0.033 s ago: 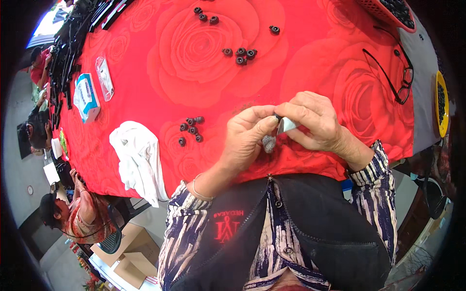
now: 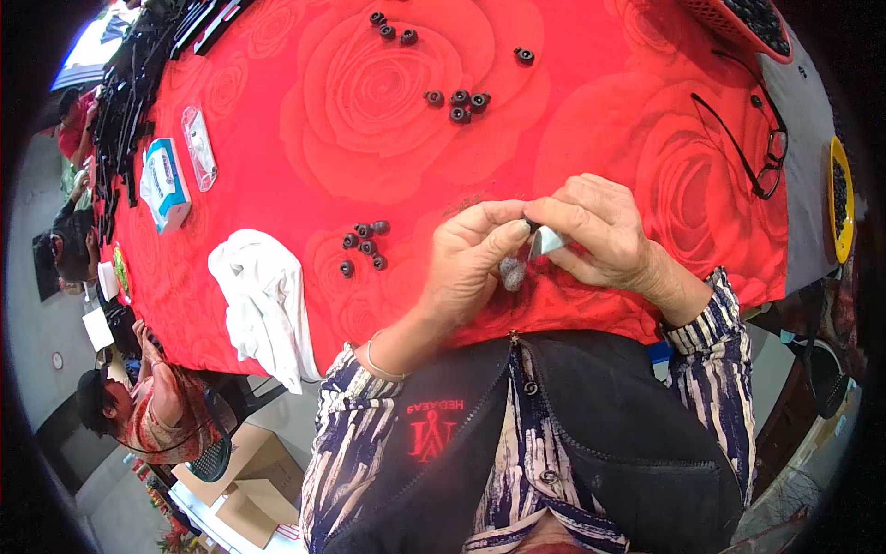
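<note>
Where both hands meet, close to the near edge of the red-covered table [image 2: 369, 166], fingertips are bunched around a small dark piece [image 2: 532, 224]. Left hand [image 2: 471, 258]: thumb and index pinched narrow on that piece. Right hand [image 2: 595, 226]: fingers curled, closed on a pale flat piece [image 2: 548, 242] that sticks out below the index finger, right up against the dark one. Grey fuzzy bit [image 2: 512, 272] hangs just under the left thumb; can't tell what it is.

Left of the hands, six black round parts [image 2: 367, 247] in a loose cluster. Four more [image 2: 460, 114] sit bunched toward the far edge, a single one [image 2: 524, 56] off to their right, and three [image 2: 387, 31] in a slanted row nearer the far edge.

White cloth [image 2: 263, 300] is crumpled at the near left corner, partly draping over the near edge. Along the left edge: tissue pack [image 2: 164, 185], clear packet [image 2: 199, 148] beside it, pile of long black strips [image 2: 129, 102] toward the far left corner. Near the right edge: black-framed glasses [image 2: 773, 148], arms unfolded. Red basket [image 2: 715, 20] of dark parts at the far right corner; yellow dish [image 2: 844, 235], also filled, beyond the right edge.
</note>
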`<state>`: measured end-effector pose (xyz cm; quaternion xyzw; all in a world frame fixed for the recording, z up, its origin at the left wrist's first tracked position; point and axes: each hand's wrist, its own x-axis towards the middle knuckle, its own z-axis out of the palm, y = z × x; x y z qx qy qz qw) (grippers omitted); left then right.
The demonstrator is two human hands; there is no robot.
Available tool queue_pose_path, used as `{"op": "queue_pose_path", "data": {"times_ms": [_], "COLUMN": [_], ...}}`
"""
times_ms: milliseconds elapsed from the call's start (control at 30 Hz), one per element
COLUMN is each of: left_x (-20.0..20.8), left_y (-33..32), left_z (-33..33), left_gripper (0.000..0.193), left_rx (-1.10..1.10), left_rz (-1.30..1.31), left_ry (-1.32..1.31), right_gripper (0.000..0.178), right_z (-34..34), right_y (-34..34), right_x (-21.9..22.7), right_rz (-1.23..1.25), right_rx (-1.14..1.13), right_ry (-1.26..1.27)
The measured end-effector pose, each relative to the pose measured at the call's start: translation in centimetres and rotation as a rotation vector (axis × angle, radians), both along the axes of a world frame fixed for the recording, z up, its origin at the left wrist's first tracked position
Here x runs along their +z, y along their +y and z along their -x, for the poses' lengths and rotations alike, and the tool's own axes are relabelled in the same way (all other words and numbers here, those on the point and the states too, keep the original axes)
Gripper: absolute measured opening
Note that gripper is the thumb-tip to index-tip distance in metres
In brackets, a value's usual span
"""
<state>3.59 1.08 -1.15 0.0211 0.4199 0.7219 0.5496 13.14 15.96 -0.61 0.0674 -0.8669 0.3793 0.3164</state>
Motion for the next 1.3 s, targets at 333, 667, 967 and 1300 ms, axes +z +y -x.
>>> {"op": "queue_pose_path", "data": {"times_ms": [333,667,967,1300], "left_x": [-0.4,1.3,1.6,2.8], "left_y": [-0.1,-0.4,-5.0,1.3], "left_z": [0.3,1.3,5.9,9.6], "left_gripper": [0.02,0.016,0.018,0.025], "left_rx": [-0.033,-0.03,0.03,0.074], "left_rz": [-0.02,0.048,0.65,0.449], "left_ry": [-0.004,0.363,1.891,1.952], "right_gripper": [0.036,0.018,0.018,0.02], "right_z": [-0.1,0.2,0.0,0.1], "right_y": [-0.6,-0.2,0.3,0.5], "right_x": [-1.0,-0.2,-0.6,-0.7], "right_rz": [-0.143,-0.203,-0.181,-0.188], "right_rx": [-0.075,-0.09,-0.121,-0.098], "right_ry": [0.079,0.123,0.008,0.018]}}
